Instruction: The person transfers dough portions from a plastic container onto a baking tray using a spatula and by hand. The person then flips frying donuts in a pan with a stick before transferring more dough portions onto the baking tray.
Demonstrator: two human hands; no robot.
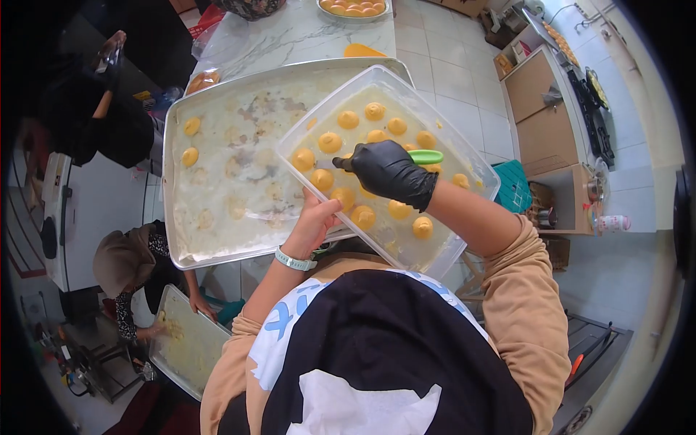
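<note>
A clear plastic container point(442, 250) holding several round yellow dough pieces point(423, 228) is tilted over the right part of a large metal tray point(210, 250). My bare left hand point(317, 220) grips the container's near left edge. Above the container, my right hand point(391, 172), in a black glove, is closed round a tool with a green handle point(426, 156); the tool's working end is hidden. Two yellow dough pieces point(190, 156) lie at the tray's left side, and stains mark its middle.
A marble table point(290, 36) carries a dish of buns point(353, 9) and an orange scraper point(364, 51). At lower left, a person point(127, 261) reaches into another tray point(190, 348). Another person's dark clothing shows at upper left. A cabinet point(542, 109) stands at right.
</note>
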